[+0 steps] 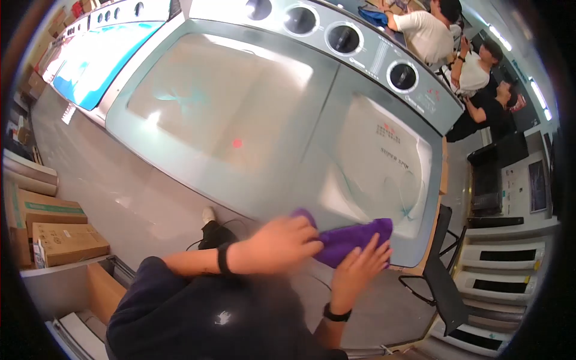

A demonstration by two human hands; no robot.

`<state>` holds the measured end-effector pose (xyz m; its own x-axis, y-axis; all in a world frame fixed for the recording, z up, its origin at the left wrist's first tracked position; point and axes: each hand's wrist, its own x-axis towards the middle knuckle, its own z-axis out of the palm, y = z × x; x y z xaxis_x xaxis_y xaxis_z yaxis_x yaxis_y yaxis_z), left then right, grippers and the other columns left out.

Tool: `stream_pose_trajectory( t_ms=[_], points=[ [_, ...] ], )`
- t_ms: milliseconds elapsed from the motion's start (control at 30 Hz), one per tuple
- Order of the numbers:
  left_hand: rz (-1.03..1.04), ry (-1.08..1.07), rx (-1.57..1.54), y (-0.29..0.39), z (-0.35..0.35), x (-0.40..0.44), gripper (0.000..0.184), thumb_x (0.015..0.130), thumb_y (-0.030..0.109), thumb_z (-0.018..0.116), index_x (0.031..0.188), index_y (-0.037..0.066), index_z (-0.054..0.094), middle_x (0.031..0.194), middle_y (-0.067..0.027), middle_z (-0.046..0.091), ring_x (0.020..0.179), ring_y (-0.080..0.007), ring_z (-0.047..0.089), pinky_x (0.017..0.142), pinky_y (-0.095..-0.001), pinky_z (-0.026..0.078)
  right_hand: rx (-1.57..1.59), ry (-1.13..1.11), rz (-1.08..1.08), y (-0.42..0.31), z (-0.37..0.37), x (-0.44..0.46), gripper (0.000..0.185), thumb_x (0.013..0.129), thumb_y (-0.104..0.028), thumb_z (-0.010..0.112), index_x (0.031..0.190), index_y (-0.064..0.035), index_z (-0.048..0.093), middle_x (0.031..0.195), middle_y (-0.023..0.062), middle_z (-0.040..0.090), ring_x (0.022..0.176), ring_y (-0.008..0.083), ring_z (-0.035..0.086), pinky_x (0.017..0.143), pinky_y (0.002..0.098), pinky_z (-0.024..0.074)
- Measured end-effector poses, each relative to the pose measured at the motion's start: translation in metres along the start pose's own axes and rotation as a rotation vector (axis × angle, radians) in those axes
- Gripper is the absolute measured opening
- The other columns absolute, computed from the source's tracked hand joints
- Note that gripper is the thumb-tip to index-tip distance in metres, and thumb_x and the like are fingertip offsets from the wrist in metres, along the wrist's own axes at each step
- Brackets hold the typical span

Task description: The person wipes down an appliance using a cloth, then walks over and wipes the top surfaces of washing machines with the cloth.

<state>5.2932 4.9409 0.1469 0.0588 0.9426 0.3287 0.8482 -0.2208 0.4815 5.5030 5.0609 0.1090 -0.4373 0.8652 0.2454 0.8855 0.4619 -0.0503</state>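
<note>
My left hand (276,245), slightly blurred, has its fingers curled on the left part of a purple cloth (345,241). My right hand (360,268) holds the cloth's right part, fingers lying across it and thumb hidden. The cloth is bunched at the front edge of a twin-tub washing machine (282,174), over the lower part of its right lid. That lid (384,174) is translucent and marked "SUPER SPIN". A wider lid (210,102) with a small red spot covers the left side. Along the far edge runs a control panel (378,54) with several round dials.
Another machine with blue film (99,60) stands at the left. Cardboard boxes (66,243) are stacked at lower left. A black chair (444,282) stands close to the right front corner, beside white stacked units (501,258). Several people (423,36) are beyond the panel.
</note>
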Motion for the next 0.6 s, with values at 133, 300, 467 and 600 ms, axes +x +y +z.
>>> stream_pose_trajectory(
  t_ms=[133,300,467,600],
  points=[
    [-0.14,0.092,0.001,-0.048,-0.05,-0.065,0.04,0.072,0.018,0.077,0.11,0.016,0.066,0.114,-0.0007,0.064,0.111,-0.0231,0.058,0.082,-0.0386,0.047,0.005,-0.085,-0.154,-0.102,-0.016,-0.014,0.057,0.1,-0.027,0.05,0.149,-0.0001,0.042,0.158,0.033,0.027,0.148,0.0533,0.021,0.118,0.0634,0.0192],
    [-0.367,0.194,0.095,-0.103,-0.114,-0.147,0.046,0.067,0.016,0.078,0.111,0.017,0.067,0.114,0.0012,0.065,0.11,-0.0248,0.058,0.082,-0.039,0.047,0.054,-0.132,-0.296,-0.22,-0.021,-0.024,0.061,0.096,-0.029,0.055,0.147,0.0023,0.043,0.154,0.0363,0.03,0.146,0.0547,0.023,0.118,0.0626,0.022],
    [-0.497,0.392,0.254,-0.149,-0.169,-0.203,0.049,0.067,0.014,0.074,0.116,0.014,0.067,0.126,-0.0031,0.064,0.116,-0.0286,0.056,0.092,-0.0429,0.048,0.094,-0.035,-0.505,-0.321,-0.018,-0.038,0.061,0.096,-0.033,0.056,0.145,0.0025,0.046,0.151,0.0361,0.037,0.141,0.0556,0.033,0.114,0.0627,0.0292],
    [-0.512,0.474,0.35,-0.186,-0.2,-0.245,0.05,0.071,0.02,0.072,0.119,0.006,0.065,0.132,-0.0085,0.062,0.124,-0.0314,0.054,0.098,-0.0466,0.048,0.2,0.011,-0.632,-0.391,-0.017,-0.047,0.061,0.096,-0.035,0.057,0.143,0.0016,0.047,0.148,0.0358,0.04,0.137,0.0558,0.038,0.111,0.0631,0.0331]
  ],
)
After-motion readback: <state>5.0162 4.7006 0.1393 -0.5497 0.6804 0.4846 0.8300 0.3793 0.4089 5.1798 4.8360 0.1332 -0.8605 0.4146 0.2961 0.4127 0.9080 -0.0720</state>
